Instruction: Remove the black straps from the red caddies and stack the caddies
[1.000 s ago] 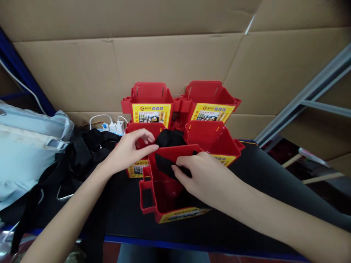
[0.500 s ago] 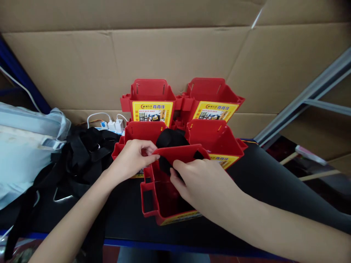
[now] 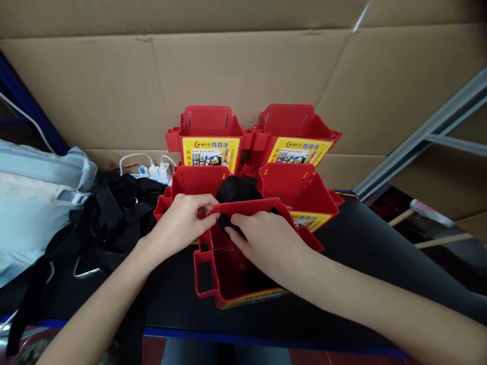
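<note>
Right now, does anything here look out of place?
The black webbing straps look untidy: they lie tangled left of the red plastic bins, one drooping over the front edge of the black table. No spill or damage shows.

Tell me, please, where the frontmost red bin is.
In the head view, the frontmost red bin is just below centre, with the left hand at its back-left corner.

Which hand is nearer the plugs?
Left. The left hand, at the front bin, is right of the plugs and nearer the camera; the right hand is farther right.
</note>
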Tool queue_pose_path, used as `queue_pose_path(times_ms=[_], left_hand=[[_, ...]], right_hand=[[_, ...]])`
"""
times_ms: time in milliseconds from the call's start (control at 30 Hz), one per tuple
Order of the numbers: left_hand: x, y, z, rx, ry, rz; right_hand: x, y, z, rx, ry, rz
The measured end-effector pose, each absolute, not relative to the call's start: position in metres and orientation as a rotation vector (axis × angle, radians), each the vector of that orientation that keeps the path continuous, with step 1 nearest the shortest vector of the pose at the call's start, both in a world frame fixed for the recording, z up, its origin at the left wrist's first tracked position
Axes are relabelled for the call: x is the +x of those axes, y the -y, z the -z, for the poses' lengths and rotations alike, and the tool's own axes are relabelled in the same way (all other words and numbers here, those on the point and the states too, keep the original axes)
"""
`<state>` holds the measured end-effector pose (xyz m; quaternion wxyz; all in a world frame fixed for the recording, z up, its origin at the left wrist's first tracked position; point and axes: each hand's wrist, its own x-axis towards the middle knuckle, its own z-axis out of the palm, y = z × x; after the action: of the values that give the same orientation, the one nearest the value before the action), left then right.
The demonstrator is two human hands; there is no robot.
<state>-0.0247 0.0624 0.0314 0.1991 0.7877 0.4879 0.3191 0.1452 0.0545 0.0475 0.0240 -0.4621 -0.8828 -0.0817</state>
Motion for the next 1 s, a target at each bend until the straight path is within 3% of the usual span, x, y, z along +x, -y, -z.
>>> queue_pose_path(times_ms=[633,1000], left_hand=[[-0.017,-0.05,-0.03,2.184,-1.418,-0.908],[-0.051,-0.089,-0.026,1.812,-0.966,-0.732]], right_hand=[[0.14,-0.045,-0.042,-1.338,2.733,0.267],[0.139,-0.047,-0.043,-1.339,2.695,0.287]])
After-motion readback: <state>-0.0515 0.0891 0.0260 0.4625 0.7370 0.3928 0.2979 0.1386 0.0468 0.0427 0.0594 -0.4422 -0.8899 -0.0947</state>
